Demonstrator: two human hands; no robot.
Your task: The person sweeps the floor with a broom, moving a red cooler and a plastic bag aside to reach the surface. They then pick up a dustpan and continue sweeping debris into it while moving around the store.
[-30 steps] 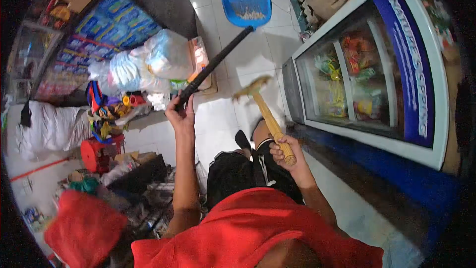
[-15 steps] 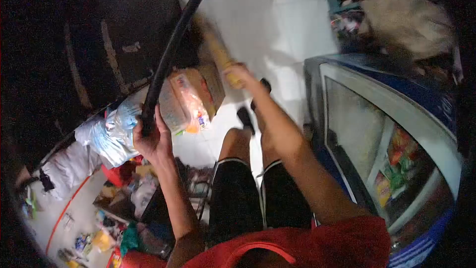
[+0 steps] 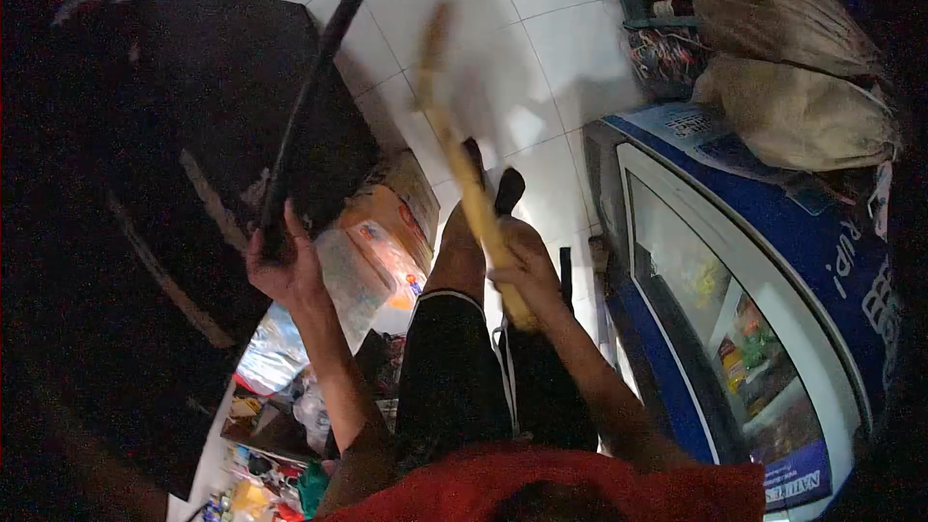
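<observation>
Frankly, I worry about reach: my left hand is closed round the black handle running toward 11 o'clock, and my right hand clutches the blurred wooden stick pointing to 12. Swung carelessly, either shaft could strike the freezer at 3 o'clock or the box between them.

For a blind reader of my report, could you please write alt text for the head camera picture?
A person grips a long black handle in the left hand and a yellow stick in the right hand. They stand on white floor tiles beside a blue glass-topped freezer.
</observation>
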